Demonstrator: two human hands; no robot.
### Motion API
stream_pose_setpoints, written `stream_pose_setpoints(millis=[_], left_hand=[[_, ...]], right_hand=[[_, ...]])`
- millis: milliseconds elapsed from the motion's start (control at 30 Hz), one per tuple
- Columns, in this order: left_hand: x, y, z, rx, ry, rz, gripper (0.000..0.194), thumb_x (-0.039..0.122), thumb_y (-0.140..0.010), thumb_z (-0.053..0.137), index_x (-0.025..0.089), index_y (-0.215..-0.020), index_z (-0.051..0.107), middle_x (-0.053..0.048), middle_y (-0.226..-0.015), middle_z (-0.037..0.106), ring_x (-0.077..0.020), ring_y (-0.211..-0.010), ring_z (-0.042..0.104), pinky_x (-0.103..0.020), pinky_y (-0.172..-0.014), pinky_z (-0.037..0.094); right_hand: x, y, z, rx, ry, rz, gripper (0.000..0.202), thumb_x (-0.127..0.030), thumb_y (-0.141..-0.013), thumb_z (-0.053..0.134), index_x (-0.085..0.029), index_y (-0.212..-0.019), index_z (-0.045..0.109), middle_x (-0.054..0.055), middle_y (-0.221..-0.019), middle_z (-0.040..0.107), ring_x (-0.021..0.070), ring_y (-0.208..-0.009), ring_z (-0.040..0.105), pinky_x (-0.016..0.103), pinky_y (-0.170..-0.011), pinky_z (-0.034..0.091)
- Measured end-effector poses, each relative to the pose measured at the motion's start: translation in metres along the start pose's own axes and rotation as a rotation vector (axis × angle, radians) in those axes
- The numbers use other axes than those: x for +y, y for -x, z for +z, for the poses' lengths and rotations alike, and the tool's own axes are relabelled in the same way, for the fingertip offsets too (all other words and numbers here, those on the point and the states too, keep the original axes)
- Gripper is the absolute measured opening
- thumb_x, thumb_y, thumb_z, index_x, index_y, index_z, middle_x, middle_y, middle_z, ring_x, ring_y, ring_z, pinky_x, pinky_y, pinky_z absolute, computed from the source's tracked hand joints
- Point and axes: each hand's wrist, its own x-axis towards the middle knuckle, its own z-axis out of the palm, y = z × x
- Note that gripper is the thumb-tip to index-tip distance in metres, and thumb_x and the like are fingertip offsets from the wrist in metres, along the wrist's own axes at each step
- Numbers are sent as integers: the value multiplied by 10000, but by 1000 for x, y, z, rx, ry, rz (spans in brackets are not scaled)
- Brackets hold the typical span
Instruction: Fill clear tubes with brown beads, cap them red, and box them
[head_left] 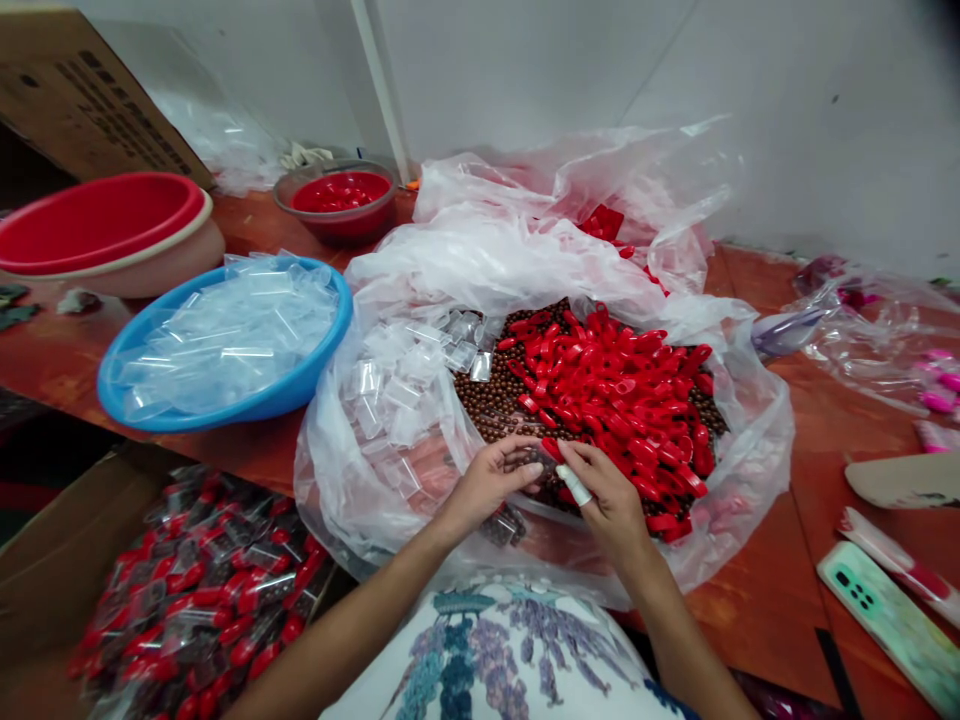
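Note:
Over the near edge of a large plastic bag, my two hands are close together. My left hand is closed on a small clear plastic case, partly hidden by its fingers. In my right hand a red cap is pinched, touching the case's end; a white wrap covers one finger. Just beyond lie many brown beads and a heap of red caps. Clear cases lie on the bag's left side.
A blue basin of clear cases stands left on the red table. Behind it are red basins and a bowl. A box below left holds capped cases. A phone lies right.

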Motion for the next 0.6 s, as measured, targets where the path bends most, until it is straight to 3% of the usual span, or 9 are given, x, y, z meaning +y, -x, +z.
stream_pose_setpoints(millis=[233, 400, 600], left_hand=[[-5, -1, 8, 52, 102, -2, 386, 226, -692, 717, 164, -1052, 595, -41, -932, 664, -129, -783, 630, -230, -694, 499], [-13, 0, 14, 32, 189, -22, 382, 219, -665, 738, 160, -1012, 589, -32, -885, 665, -143, -766, 633, -298, -733, 513], [-10, 2, 12, 80, 129, -12, 402, 221, -643, 752, 144, -1007, 600, -47, -888, 673, -138, -759, 629, -283, -742, 495]], right_hand=[[3, 4, 17, 35, 72, 24, 610, -291, -810, 605, -219, -1368, 368, 104, -1305, 513, 251, -1189, 491, 420, -990, 422], [-1, 6, 16, 134, -82, 169, 391, -182, -896, 420, -253, -1274, 490, 58, -1230, 582, 191, -1123, 551, 386, -960, 454], [2, 10, 12, 41, 36, -26, 470, -99, -864, 401, -255, -1305, 443, 64, -1252, 558, 184, -1159, 514, 382, -990, 417]])
